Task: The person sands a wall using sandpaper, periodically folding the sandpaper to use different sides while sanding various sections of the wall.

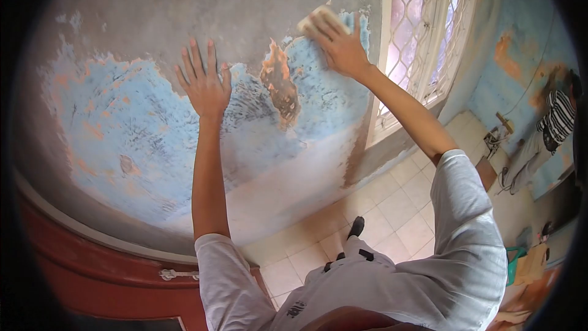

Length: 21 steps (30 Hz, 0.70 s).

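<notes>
My left hand (206, 89) lies flat with spread fingers on the wall, at the edge between grey plaster (239, 6) and patchy blue paint (128, 122). My right hand (344, 50) holds a pale, block-shaped pad (323, 20) against the wall near the window; the pad is slightly blurred. Between my hands, a chipped patch (282, 86) shows orange and brown under the blue paint.
A white-framed window with a diamond grille (404, 37) is right of my right hand. Another person in a striped top (557, 113) stands at the far right by a blue wall. Red woodwork (116, 282) is at lower left, above tiled floor (392, 208).
</notes>
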Available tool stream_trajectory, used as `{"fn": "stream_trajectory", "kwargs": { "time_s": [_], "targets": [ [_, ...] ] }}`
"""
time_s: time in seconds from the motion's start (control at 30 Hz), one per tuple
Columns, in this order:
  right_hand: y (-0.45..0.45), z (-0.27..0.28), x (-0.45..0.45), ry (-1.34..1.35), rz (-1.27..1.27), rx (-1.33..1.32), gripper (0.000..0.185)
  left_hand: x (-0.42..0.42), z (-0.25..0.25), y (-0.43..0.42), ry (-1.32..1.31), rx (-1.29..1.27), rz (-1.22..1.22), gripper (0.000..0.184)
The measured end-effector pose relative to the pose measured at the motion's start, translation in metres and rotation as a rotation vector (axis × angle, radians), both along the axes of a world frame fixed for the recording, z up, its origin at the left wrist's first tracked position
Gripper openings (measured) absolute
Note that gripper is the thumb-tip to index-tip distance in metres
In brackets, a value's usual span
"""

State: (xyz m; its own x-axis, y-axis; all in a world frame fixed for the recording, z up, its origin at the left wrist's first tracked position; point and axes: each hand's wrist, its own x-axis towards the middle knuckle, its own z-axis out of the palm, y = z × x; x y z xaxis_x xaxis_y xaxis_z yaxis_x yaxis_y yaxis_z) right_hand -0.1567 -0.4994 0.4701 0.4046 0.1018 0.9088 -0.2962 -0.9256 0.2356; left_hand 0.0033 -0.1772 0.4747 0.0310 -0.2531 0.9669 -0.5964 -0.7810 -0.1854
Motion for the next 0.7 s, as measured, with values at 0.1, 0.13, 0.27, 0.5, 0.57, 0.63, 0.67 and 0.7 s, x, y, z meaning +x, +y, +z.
{"fn": "stream_trajectory", "kwargs": {
  "time_s": [0.1, 0.13, 0.27, 0.5, 0.57, 0.63, 0.67, 0.7],
  "targets": [
    [-0.007, -0.002, -0.004, 0.133, 0.120, -0.157, 0.060, 0.003, -0.002, 0.000, 0.013, 0.007, 0.023, 0.059],
    [-0.011, 0.000, -0.001, 0.033, 0.060, -0.046, 0.060, 0.003, -0.003, -0.001, 0.015, 0.005, 0.020, 0.059],
    [-0.006, -0.004, -0.008, 0.197, 0.195, -0.158, 0.061, 0.006, -0.003, 0.000, -0.005, -0.002, 0.006, 0.060],
    [-0.006, 0.000, -0.003, 0.078, 0.051, -0.026, 0.063, 0.003, -0.004, 0.000, 0.024, 0.004, 0.015, 0.061],
    [-0.005, 0.006, -0.008, 0.108, 0.095, -0.133, 0.061, 0.005, -0.003, 0.001, 0.029, 0.010, 0.016, 0.061],
    [-0.005, 0.003, 0.000, 0.005, 0.108, -0.014, 0.061, 0.002, -0.004, 0.000, 0.038, 0.015, 0.015, 0.061],
    [-0.005, 0.003, 0.004, -0.101, 0.123, 0.104, 0.060, 0.002, -0.004, 0.000, 0.047, 0.013, 0.004, 0.061],
    [-0.003, 0.002, 0.002, -0.102, 0.126, 0.103, 0.060, 0.001, -0.003, 0.000, 0.054, 0.013, -0.006, 0.062]
  ]
}}
